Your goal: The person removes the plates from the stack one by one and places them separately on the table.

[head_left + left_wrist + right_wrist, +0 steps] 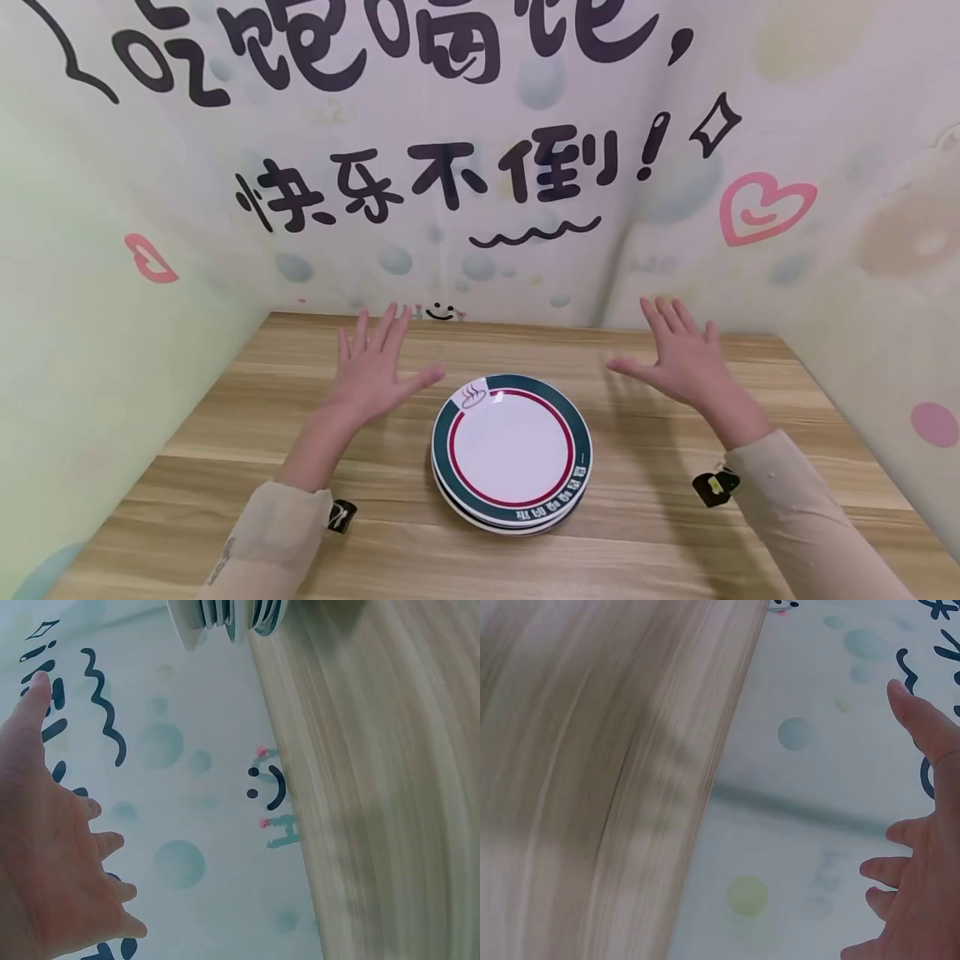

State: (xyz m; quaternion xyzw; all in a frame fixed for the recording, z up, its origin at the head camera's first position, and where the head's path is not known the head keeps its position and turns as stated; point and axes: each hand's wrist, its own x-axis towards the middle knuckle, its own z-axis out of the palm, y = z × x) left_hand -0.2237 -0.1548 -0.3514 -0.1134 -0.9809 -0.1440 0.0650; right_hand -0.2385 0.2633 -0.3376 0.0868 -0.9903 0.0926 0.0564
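Note:
A stack of round plates (512,448) sits in the middle of the wooden table; the top one is white with a green rim and a red ring. To the left of the stack, my left hand (372,375) hovers with fingers spread, holding nothing. My right hand (684,358) is held out on the other side, farther from the plates, its fingers also spread and bare. In the left wrist view, the stacked plates (225,616) show edge-on at the top, apart from the left hand (60,832). The right wrist view shows the right hand (922,847) without the plates.
The wood-grain table (630,542) ends at a printed backdrop (480,267) with dark lettering, bubbles and hearts. Side panels stand left and right. A small dark device (716,486) sits at the right cuff, and another dark device (342,516) at the left cuff.

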